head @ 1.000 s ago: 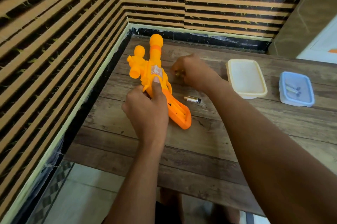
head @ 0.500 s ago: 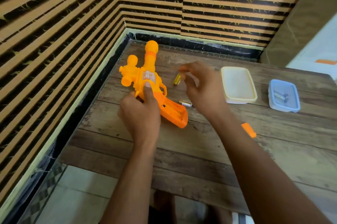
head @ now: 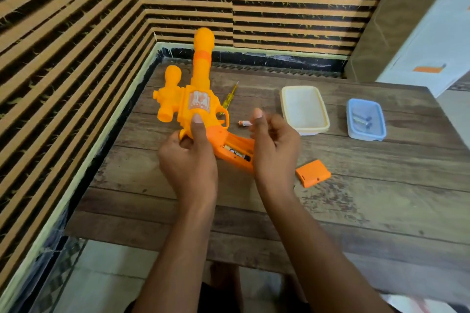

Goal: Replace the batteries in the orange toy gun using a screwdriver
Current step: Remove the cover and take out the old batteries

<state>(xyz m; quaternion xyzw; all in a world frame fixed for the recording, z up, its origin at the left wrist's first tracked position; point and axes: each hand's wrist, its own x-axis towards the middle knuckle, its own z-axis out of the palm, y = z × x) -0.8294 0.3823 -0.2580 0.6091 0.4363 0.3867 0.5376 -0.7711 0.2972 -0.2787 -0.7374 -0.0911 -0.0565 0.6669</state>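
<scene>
We find the orange toy gun (head: 195,99) held over the far-left part of the bench (head: 356,211), its muzzle aimed at the striped wall (head: 76,32). Its moulded plastic is smooth and rounded. Our left hand (head: 188,160) grips it where body meets handle, thumb laid flat up the side.

The handle's compartment lies open with one dark battery (head: 236,152) seated inside, old or new we cannot say. The flat orange cover (head: 312,173) rests apart on the planks. So we judge the unscrewing done and the swap under way, with closing and screwing left to do.

Our right hand (head: 274,144) hovers at the handle's butt, its fingers curled and blurred. We cannot tell whether they hold anything.

A loose battery (head: 244,123) lies near the trigger guard, close to the translucent yellow screwdriver (head: 230,99). Further right stand a cream tub (head: 312,131) and a blue tub (head: 366,137) holding two spare batteries (head: 362,119), all on worn wood-grain boards.
</scene>
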